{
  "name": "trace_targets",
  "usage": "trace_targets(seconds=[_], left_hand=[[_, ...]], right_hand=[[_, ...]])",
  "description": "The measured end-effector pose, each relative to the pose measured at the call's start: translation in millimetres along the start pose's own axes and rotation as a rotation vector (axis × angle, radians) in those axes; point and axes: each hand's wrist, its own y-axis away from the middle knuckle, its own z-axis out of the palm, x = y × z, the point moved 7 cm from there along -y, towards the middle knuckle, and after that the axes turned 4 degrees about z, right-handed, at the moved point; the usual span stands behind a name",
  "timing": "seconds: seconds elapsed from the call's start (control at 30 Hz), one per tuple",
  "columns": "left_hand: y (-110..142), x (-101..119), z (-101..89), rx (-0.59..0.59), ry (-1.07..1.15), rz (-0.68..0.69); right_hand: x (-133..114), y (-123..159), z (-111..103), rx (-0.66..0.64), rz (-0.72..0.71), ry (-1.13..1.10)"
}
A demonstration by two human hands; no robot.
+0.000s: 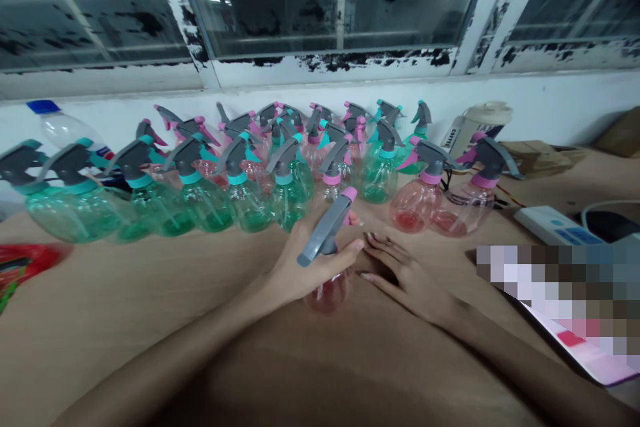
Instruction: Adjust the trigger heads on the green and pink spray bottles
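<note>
My left hand is wrapped around the neck of a pink spray bottle, which stands on the table in front of me. The bottle has a grey trigger head with a pink nozzle tip, pointing away to the right, and its neck is mostly hidden by my fingers. Just right of it, my right hand lies low over the tabletop, fingers stretched toward the bottle and holding nothing. Beyond my hands is a row of green spray bottles with teal collars. Two pink spray bottles stand at the right end.
More sprayers crowd behind the front row, against the white wall. A blue-capped plastic bottle stands back left, with a red packet nearer. At right are a labelled tub, a white power strip and a partly blurred flat object.
</note>
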Motion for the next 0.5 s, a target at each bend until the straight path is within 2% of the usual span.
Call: trace_targets(seconds=[0.27,0.37,0.5], left_hand=[[-1.2,0.3,-0.7,-0.008,0.047,-0.010],[-0.7,1.7,-3.4,0.028,0.028,0.011],[0.1,-0.8,-4.0,0.008,-0.050,-0.009]], right_hand=[[0.0,-0.6,1.0,-0.005,0.000,0.013],[0.3,-1.1,1.7,-0.016,-0.004,0.014],[0.1,-1.2,2.3,-0.028,-0.012,0.030]])
